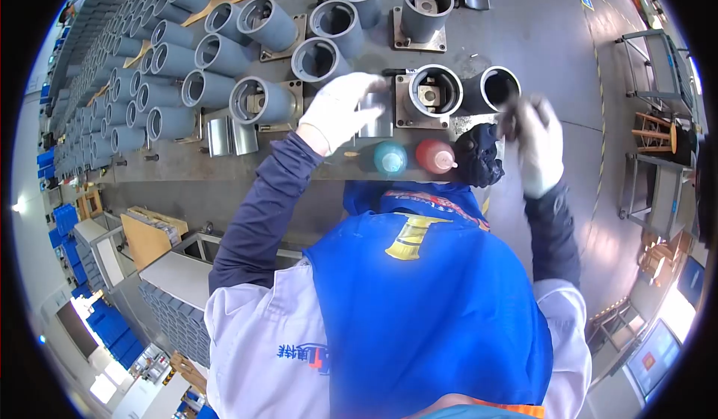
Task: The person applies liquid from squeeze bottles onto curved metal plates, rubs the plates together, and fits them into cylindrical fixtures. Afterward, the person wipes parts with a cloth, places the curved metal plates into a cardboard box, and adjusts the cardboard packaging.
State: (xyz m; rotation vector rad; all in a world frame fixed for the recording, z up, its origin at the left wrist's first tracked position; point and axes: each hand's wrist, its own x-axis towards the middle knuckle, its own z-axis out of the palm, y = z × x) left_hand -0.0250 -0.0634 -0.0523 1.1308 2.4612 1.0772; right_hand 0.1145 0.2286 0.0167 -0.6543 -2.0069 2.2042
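Observation:
My left hand (340, 110), in a white glove, is at the bench's near side with thumb and fingers apart in a C shape. A shiny curved metal plate (376, 124) stands right at its fingertips, partly covered by them. My right hand (540, 146) is raised beside a grey cylinder (499, 90) lying toward me; its dark-stained glove fingers curl inward and are smeared. Between my hands, another grey cylinder (436, 91) stands on a square metal base plate (402, 109), a metal block inside it. A black crumpled cloth (479, 157) lies close to my right hand.
A green-tinted squeeze bottle (390, 157) and a red one (435, 156) stand at the bench's front edge. Many grey cylinders (169, 123) fill the left side. More curved plates (230, 136) lie at front left. Wheeled racks (658, 68) stand across the floor at right.

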